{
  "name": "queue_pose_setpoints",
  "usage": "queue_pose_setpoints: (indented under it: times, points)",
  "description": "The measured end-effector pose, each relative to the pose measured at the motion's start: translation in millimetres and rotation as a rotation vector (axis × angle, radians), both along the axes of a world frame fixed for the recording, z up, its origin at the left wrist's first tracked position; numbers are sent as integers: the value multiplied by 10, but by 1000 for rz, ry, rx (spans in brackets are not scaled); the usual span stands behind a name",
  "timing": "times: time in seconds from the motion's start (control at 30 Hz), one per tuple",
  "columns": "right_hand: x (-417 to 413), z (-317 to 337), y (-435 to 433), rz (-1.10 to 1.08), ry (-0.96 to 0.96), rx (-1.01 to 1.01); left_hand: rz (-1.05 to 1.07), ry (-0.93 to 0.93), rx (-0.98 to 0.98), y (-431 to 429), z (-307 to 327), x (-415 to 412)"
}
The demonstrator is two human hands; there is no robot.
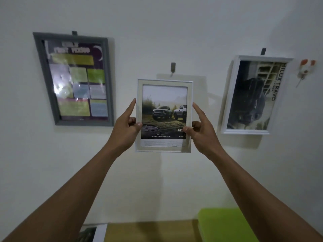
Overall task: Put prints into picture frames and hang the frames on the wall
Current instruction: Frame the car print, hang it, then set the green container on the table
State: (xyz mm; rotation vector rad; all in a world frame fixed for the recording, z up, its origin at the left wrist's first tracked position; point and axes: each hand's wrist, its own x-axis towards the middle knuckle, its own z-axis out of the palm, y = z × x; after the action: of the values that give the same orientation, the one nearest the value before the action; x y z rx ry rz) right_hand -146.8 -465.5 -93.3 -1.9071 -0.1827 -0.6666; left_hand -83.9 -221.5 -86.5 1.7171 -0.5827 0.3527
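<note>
Step in hand, by our judgement from the head view: hanging, not loading. The small white frame (164, 82) already carries its print (164, 109), a glossy vehicle advert with fine text along the foot. We find it held upright, in front of the wall (157, 32), just below an unoccupied hook (173, 68).

The left hand (125, 124) pinches the frame's left edge, thumb on the front face, forefinger lying straight up the side. The right hand (201, 126) mirrors it on the right edge. Both grips sit low on the frame.

We judge the next move calls for raising the frame until its back hanger meets the hook, then easing it down. The hanger is hidden from us, so engagement must go by feel.

Two frames hang already, each on its own dark hook: a grey frame (110, 81) with a matt moulded rim and a reflective front to the left, and a white frame (229, 95) with a stepped rim to the right. The wall is smooth, pale and painted. Below, we note a bright green object (225, 222) resting on a tan surface (150, 231).
</note>
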Motion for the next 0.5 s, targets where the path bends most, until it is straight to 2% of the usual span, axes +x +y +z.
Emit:
queue_pose_setpoints:
  times: [0.1, 0.3, 0.5]
  points:
    - [-318, -329, 225, -7, 75, 42, -38, 104, -29, 219, -351, -294]
    - [-979, -1208, 743, -40, 263, 100, -56, 440, -10, 694, -1304, -831]
    - [-1461, -2174, 1176, -77, 442, 300, 22, 545, 7, 994, -2146, -1362]
